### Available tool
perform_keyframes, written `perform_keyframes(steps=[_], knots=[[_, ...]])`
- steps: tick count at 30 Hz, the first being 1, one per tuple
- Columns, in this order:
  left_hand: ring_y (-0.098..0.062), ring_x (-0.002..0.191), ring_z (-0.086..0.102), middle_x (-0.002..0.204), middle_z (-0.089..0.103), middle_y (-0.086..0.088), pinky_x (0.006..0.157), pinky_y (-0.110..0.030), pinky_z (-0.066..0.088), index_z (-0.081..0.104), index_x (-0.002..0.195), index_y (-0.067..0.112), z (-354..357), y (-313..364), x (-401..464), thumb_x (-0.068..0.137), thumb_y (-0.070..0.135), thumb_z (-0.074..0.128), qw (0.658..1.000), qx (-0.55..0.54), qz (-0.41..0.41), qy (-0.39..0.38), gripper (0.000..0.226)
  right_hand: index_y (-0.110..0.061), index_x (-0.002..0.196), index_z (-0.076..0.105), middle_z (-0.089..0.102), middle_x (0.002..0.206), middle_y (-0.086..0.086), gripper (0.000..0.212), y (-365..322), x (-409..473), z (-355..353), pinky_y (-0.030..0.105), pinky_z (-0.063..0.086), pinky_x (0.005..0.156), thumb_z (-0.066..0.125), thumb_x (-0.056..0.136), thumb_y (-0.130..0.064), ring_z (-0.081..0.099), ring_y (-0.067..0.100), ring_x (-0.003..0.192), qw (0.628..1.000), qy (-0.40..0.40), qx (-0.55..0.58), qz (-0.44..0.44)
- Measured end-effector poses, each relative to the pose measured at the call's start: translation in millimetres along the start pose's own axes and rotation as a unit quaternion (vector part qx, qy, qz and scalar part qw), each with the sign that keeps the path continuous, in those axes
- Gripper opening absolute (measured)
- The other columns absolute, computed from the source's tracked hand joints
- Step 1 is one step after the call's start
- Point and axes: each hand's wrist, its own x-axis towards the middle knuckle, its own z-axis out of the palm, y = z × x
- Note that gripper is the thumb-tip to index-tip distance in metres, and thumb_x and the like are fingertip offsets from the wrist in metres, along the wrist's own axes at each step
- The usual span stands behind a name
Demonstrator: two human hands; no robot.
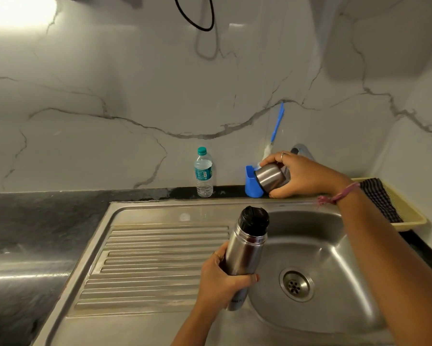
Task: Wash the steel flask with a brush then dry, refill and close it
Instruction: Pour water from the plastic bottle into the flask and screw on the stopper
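Observation:
My left hand grips the steel flask around its lower body, holding it tilted over the sink's edge. A black stopper sits in the flask's neck. My right hand holds the flask's steel cup lid on its side, at the back rim of the sink beside a blue holder. A blue-handled bottle brush stands in that holder, leaning on the wall. A clear plastic water bottle with a teal cap stands on the counter by the wall.
The steel sink basin with its drain lies to the right, the ribbed drainboard to the left. A tap shows behind my right hand. A yellow tray holding a dark checked cloth sits at the far right.

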Motion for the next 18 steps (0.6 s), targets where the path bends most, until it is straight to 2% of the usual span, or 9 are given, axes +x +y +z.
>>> perform_keyframes(steps=[4, 6, 8, 11, 15, 18], knots=[[-0.012, 0.086, 0.070, 0.095, 0.074, 0.006, 0.078, -0.031, 0.060, 0.068, 0.109, 0.028, 3.2, 2.4, 1.8, 0.054, 0.013, 0.093, 1.000, 0.010, 0.005, -0.005, 0.063, -0.037, 0.127, 0.053, 0.058, 0.121, -0.009, 0.068, -0.3, -10.9, -11.6, 0.026, 0.053, 0.088, 0.084, 0.068, -0.025, 0.062, 0.007, 0.103, 0.994, -0.082, 0.070, 0.012], [-0.013, 0.088, 0.071, 0.097, 0.074, 0.006, 0.079, -0.033, 0.060, 0.068, 0.112, 0.029, 5.2, 3.8, 2.3, 0.053, 0.017, 0.094, 1.000, 0.014, 0.007, -0.003, 0.066, -0.037, 0.129, 0.052, 0.057, 0.127, -0.007, 0.069, -4.6, -17.6, -13.7, 0.031, 0.053, 0.093, 0.084, 0.068, -0.027, 0.061, 0.010, 0.109, 0.988, -0.111, 0.106, 0.012], [-0.014, 0.088, 0.071, 0.096, 0.075, 0.005, 0.079, -0.032, 0.061, 0.068, 0.111, 0.030, 7.1, 4.9, 2.9, 0.054, 0.015, 0.094, 1.000, 0.011, 0.007, 0.002, 0.065, -0.033, 0.129, 0.051, 0.059, 0.125, -0.008, 0.068, -14.8, -24.6, -15.0, 0.029, 0.053, 0.092, 0.084, 0.069, -0.024, 0.063, 0.008, 0.107, 0.986, -0.125, 0.114, 0.009], [-0.012, 0.088, 0.071, 0.097, 0.074, 0.006, 0.078, -0.030, 0.060, 0.068, 0.112, 0.029, 9.5, 7.9, 3.8, 0.051, 0.018, 0.094, 1.000, 0.005, 0.008, 0.005, 0.067, -0.031, 0.127, 0.051, 0.061, 0.114, -0.015, 0.064, -35.1, -31.3, -14.0, 0.018, 0.051, 0.086, 0.082, 0.071, -0.029, 0.062, 0.001, 0.098, 0.991, -0.131, 0.027, 0.000], [-0.012, 0.088, 0.070, 0.097, 0.074, 0.008, 0.080, -0.034, 0.060, 0.067, 0.111, 0.032, 13.9, 11.5, 3.8, 0.043, 0.032, 0.091, 1.000, 0.003, 0.008, 0.011, 0.072, -0.028, 0.129, 0.051, 0.057, 0.114, -0.015, 0.065, -53.2, -35.1, -5.0, 0.017, 0.047, 0.087, 0.079, 0.072, -0.042, 0.057, 0.003, 0.102, 0.991, -0.114, -0.070, -0.010], [-0.012, 0.087, 0.070, 0.094, 0.074, 0.008, 0.078, -0.031, 0.059, 0.068, 0.107, 0.032, 17.4, 14.1, 3.6, 0.040, 0.036, 0.089, 1.000, 0.002, 0.012, 0.019, 0.070, -0.026, 0.123, 0.054, 0.057, 0.103, -0.017, 0.064, -59.8, -38.9, 2.2, 0.011, 0.042, 0.072, 0.078, 0.069, -0.051, 0.055, -0.001, 0.088, 0.990, -0.099, -0.101, -0.008]])
